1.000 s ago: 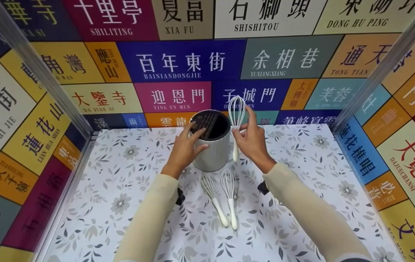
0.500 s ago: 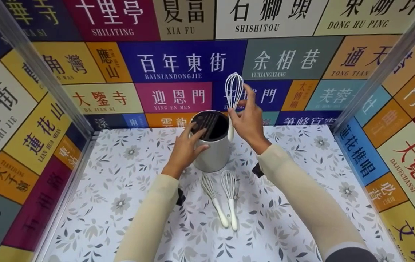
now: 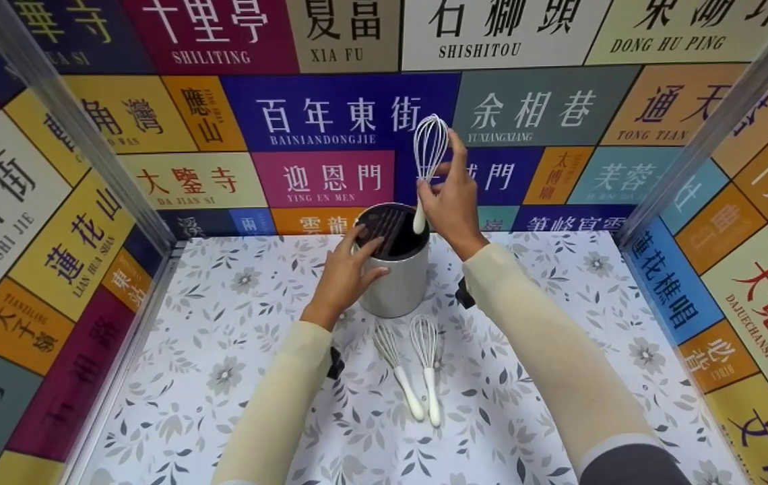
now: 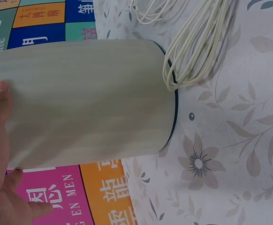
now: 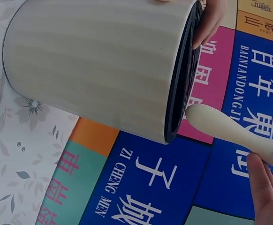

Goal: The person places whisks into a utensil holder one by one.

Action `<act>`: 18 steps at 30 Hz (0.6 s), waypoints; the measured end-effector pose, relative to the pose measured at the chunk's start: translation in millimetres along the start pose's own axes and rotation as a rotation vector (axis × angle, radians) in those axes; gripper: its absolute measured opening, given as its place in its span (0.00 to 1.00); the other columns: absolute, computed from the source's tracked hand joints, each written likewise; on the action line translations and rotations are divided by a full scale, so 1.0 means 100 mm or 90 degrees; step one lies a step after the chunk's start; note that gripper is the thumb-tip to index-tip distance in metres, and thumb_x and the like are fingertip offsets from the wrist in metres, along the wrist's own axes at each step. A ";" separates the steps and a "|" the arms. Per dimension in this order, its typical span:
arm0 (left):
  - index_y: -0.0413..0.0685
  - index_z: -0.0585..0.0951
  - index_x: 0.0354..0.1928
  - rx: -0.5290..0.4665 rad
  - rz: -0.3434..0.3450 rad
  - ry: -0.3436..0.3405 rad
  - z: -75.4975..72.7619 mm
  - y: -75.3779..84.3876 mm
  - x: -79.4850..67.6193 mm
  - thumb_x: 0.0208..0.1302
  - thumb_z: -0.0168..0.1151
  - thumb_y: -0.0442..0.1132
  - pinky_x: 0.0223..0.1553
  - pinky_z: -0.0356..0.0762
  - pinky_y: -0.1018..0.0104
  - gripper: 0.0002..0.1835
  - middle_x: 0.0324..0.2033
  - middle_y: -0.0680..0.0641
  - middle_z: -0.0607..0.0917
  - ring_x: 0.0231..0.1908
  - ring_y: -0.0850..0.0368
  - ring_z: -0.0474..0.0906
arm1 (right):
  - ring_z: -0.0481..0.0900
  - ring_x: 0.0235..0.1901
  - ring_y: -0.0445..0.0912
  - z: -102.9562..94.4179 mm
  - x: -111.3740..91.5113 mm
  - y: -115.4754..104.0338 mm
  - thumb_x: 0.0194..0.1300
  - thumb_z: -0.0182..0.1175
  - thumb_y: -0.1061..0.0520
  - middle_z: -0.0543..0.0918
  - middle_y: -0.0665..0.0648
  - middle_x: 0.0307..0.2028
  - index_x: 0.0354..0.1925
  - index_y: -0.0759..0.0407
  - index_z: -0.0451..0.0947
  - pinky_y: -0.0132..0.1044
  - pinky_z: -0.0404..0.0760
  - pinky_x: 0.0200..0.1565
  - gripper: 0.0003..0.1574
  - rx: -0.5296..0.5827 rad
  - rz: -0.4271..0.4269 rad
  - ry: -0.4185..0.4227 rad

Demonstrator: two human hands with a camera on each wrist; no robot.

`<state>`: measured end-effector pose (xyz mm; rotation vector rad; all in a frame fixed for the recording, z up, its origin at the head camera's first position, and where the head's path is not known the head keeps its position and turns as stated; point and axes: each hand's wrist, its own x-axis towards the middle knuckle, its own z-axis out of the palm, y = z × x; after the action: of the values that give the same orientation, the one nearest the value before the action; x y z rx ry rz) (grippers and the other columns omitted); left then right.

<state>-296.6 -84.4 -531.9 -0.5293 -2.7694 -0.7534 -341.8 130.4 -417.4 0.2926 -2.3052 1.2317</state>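
Observation:
My right hand [image 3: 453, 202] holds a white whisk [image 3: 430, 145] by the top of its handle, wires up and handle end down. The handle's end [image 5: 204, 115] is right at the opening of a pale grey utensil holder [image 3: 394, 289]. This holder stands upright, with a black rim, a slotted black insert over its left half and a dark opening on its right. My left hand [image 3: 347, 276] grips its near left rim, thumb on the outer wall and fingers over the insert. Two more whisks, a left one [image 3: 407, 391] and a right one [image 3: 430, 384], lie in front.
A white tablecloth [image 3: 256, 404] with grey leaves and flowers covers the table. Colourful panels with printed signs form a back wall [image 3: 330, 111] and side walls close around it. Clear corner posts, one at the left [image 3: 98, 141], stand at the back corners.
My right hand has raised the whisk from beside the holder and shifted it left, so its handle end now overlaps the opening. The left hand and the two lying whisks have stayed put.

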 end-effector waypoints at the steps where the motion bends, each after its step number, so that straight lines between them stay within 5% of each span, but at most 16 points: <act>1: 0.67 0.72 0.73 -0.002 -0.003 -0.003 0.00 0.00 0.00 0.66 0.65 0.60 0.69 0.59 0.26 0.34 0.78 0.46 0.60 0.73 0.40 0.65 | 0.87 0.34 0.46 0.02 0.01 0.01 0.70 0.64 0.56 0.80 0.59 0.47 0.80 0.37 0.42 0.39 0.87 0.38 0.55 -0.002 0.001 -0.001; 6: 0.68 0.72 0.73 -0.002 -0.004 -0.007 0.00 -0.01 0.00 0.66 0.65 0.60 0.69 0.59 0.27 0.34 0.78 0.45 0.60 0.73 0.40 0.65 | 0.84 0.35 0.47 0.12 0.01 0.09 0.69 0.64 0.59 0.78 0.60 0.53 0.81 0.35 0.39 0.36 0.86 0.38 0.58 -0.028 -0.017 0.001; 11: 0.67 0.72 0.73 -0.004 0.000 -0.005 -0.01 -0.01 0.01 0.67 0.65 0.59 0.70 0.59 0.28 0.33 0.78 0.45 0.60 0.73 0.40 0.65 | 0.79 0.35 0.47 0.19 -0.01 0.16 0.69 0.63 0.60 0.69 0.58 0.71 0.81 0.33 0.38 0.36 0.84 0.36 0.59 -0.048 -0.036 -0.003; 18: 0.67 0.72 0.73 -0.009 -0.007 -0.008 -0.01 -0.01 0.00 0.67 0.65 0.60 0.71 0.57 0.28 0.33 0.78 0.46 0.59 0.74 0.41 0.64 | 0.82 0.46 0.51 0.26 -0.05 0.25 0.67 0.64 0.63 0.62 0.53 0.77 0.81 0.34 0.41 0.40 0.86 0.48 0.59 -0.048 -0.038 -0.006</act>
<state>-297.2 -85.8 -531.0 -0.5245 -2.7828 -0.7740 -356.1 122.9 -449.8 0.3384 -2.3284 1.1132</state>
